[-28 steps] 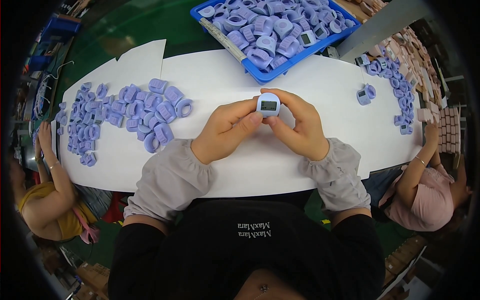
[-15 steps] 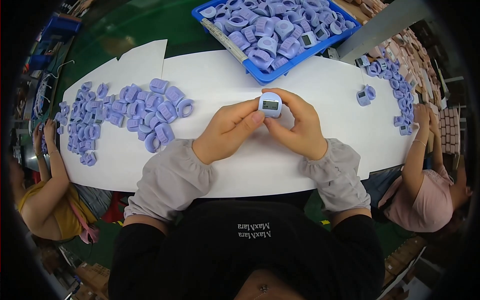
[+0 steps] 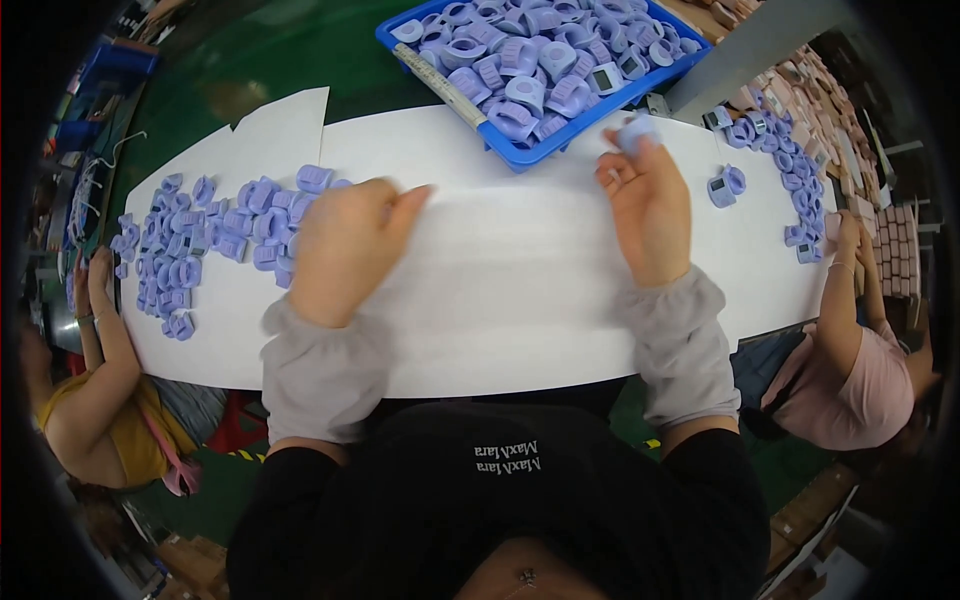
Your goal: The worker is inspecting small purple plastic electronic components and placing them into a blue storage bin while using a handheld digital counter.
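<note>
My right hand (image 3: 650, 215) is raised near the tray's right front corner. Between its thumb and forefinger it pinches a small lilac device (image 3: 634, 130), blurred by motion; the other fingers are loosely curled. My left hand (image 3: 350, 245) hangs over the right part of a loose pile of lilac devices (image 3: 262, 222), its thumb pointing right. The back of that hand and the blur hide its fingertips, so I cannot see whether it touches anything. The piled devices are rounded, with ring-like openings and ribbed faces; a few show small grey screens.
A blue tray (image 3: 545, 150) heaped with the same devices stands at the far side of the white tabletop (image 3: 500, 300). Two joined devices (image 3: 726, 186) lie to the right, near another row (image 3: 795, 185). A grey post (image 3: 750, 60) rises behind. Co-workers sit on both sides.
My hands have parted. The right one carried the device away to the upper right, toward the tray; the left one let go of it and moved left over the pile.
</note>
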The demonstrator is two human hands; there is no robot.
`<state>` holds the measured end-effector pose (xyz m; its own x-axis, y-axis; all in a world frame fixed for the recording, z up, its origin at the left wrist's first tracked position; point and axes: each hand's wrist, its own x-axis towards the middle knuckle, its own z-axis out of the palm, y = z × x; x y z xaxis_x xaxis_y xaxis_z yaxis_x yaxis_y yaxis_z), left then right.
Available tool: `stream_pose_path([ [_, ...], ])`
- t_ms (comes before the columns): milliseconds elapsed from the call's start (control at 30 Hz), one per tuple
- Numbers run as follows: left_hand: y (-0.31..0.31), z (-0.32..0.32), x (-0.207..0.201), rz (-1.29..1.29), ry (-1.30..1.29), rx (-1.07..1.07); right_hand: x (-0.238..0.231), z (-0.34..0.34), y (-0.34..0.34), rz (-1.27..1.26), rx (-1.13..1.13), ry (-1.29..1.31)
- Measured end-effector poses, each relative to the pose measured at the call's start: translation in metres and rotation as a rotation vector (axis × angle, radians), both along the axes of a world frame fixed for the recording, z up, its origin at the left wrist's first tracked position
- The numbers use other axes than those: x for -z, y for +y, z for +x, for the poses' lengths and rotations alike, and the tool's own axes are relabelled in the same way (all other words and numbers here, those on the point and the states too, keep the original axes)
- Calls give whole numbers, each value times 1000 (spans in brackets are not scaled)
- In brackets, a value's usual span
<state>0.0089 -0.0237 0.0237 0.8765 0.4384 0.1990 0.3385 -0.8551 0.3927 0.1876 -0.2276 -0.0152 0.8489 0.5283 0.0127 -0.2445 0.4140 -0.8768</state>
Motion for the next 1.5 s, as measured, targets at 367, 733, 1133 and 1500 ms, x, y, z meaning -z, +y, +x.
stream_pose_path([
  [367,16,-5,18,-38,-23,136,6,0,-7,350,-334,-48],
  [733,-39,13,22,-1588,11,327,1,-29,1,-195,-656,-397],
  [1133,-46,24,54,-549,-675,517,4,-34,3,-210,-431,-219],
  [1500,-36,18,47,-1968,-233,587,5,-44,7,45,-443,-249],
])
